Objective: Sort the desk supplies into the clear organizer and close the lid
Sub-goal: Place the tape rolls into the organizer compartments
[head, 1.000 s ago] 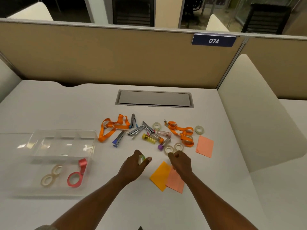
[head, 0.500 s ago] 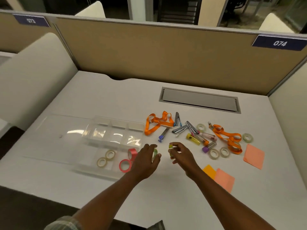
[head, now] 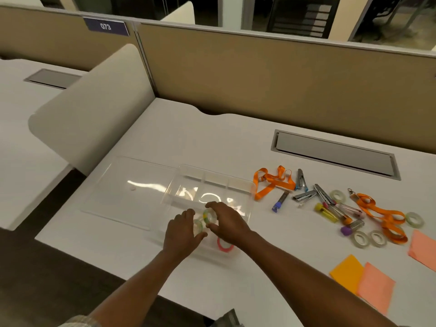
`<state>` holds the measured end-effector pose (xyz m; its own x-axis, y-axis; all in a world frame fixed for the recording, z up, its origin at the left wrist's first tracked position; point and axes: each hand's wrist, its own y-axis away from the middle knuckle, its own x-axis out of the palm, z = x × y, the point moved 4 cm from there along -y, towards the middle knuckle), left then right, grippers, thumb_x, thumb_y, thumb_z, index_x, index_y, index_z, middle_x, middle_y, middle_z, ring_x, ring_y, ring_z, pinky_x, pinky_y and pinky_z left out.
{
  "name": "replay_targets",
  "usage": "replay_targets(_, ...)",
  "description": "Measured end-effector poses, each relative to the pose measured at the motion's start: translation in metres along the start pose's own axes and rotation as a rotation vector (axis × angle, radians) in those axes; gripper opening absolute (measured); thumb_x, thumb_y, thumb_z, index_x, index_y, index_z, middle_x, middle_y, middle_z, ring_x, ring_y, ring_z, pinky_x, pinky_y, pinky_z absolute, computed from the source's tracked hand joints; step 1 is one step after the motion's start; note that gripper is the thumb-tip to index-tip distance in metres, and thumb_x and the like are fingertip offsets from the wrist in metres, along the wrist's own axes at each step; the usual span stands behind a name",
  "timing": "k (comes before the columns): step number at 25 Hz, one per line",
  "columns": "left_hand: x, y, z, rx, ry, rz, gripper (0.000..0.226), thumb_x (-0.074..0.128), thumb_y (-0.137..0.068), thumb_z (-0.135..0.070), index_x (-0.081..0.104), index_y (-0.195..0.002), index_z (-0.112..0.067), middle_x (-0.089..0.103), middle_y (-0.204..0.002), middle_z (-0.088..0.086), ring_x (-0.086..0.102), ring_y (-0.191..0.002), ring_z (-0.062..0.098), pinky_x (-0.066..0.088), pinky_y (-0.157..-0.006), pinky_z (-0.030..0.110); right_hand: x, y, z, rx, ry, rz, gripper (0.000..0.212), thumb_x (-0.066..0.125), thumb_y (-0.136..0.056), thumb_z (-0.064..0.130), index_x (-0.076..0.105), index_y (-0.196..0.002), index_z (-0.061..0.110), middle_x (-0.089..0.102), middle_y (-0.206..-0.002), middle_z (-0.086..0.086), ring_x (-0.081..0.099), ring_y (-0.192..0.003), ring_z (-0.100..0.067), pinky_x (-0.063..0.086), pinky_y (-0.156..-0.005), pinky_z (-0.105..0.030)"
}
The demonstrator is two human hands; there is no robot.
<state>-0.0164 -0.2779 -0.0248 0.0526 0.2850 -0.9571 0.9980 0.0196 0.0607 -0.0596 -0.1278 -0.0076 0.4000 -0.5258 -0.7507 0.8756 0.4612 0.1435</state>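
The clear organizer (head: 212,182) lies on the white desk with its lid (head: 127,192) folded flat to the left. Both hands are over its near compartment. My left hand (head: 182,232) holds a tape roll (head: 198,226). My right hand (head: 226,221) pinches a green and yellow tape roll (head: 208,215). A pink tape roll (head: 224,245) lies in the same compartment under my right wrist. To the right, loose on the desk, are two orange lanyards (head: 271,182), staplers (head: 304,194), small capped tubes (head: 326,211), several clear tape rolls (head: 361,238) and sticky notes (head: 346,272).
A grey cable hatch (head: 335,154) is set into the desk behind the supplies. A tan partition (head: 283,79) closes the back, and a white side divider (head: 94,109) stands left of the organizer. The desk's near edge (head: 99,258) runs just below the organizer.
Both hands have moved left from the desk in front of the supplies to over the organizer's near compartment, each carrying a tape roll. The view has swung left.
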Motion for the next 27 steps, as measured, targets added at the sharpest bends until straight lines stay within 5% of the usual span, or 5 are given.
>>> replay_targets(6, 0.001, -0.006, 0.007, 0.065, -0.035, 0.024, 0.075, 0.075, -0.066, -0.060, 0.052, -0.122, -0.016, 0.069, -0.106, 0.002, 0.064, -0.090, 0.022, 0.046, -0.078, 0.033, 0.027, -0.019, 0.010, -0.103, 0.351, 0.077, 0.056, 0.068, -0.086, 0.020, 0.049, -0.138, 0.022, 0.057, -0.136, -0.005, 0.053, -0.115, -0.029, 0.049, -0.088, -0.042)
replay_targets(14, -0.007, -0.018, -0.010, 0.298, 0.055, -0.034, 0.052, 0.064, -0.071, -0.045, 0.052, -0.113, -0.017, 0.059, -0.101, -0.001, 0.059, -0.079, 0.017, 0.043, -0.064, 0.024, 0.004, -0.003, -0.001, -0.062, 0.259, -0.107, 0.047, 0.064, -0.087, 0.035, 0.054, -0.130, 0.022, 0.052, -0.135, -0.003, 0.050, -0.119, -0.024, 0.052, -0.087, -0.038)
replay_targets(27, 0.037, -0.037, -0.221, 0.554, 0.075, 0.073, 0.048, 0.064, -0.079, -0.046, 0.053, -0.119, -0.020, 0.060, -0.115, 0.000, 0.059, -0.096, 0.017, 0.047, -0.079, 0.028, -0.115, 0.133, -0.133, 0.228, 0.241, -0.355, 0.039, 0.061, -0.091, 0.034, 0.056, -0.128, 0.022, 0.055, -0.131, 0.000, 0.051, -0.117, -0.020, 0.049, -0.082, -0.032)
